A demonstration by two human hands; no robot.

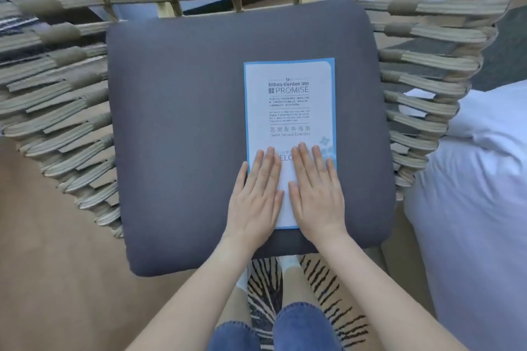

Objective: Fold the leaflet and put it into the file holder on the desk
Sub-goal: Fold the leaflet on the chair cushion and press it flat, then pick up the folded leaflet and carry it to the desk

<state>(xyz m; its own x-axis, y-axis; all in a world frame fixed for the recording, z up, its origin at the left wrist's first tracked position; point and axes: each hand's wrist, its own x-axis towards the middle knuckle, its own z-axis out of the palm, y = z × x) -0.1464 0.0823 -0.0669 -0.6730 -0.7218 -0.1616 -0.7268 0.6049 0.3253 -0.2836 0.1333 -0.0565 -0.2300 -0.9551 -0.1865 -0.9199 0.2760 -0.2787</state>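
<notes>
Already narrow, the leaflet (289, 122) looks folded and lies flat on the grey seat cushion (182, 128) of a woven chair (57, 88), toward three o'clock of the cushion's centre. Both the left hand (256, 194) and right hand (316, 191) press spread, flat palms on its six-o'clock end, gripping nothing. Neither file holder nor desk is in view, so filing it seems to remain.
</notes>
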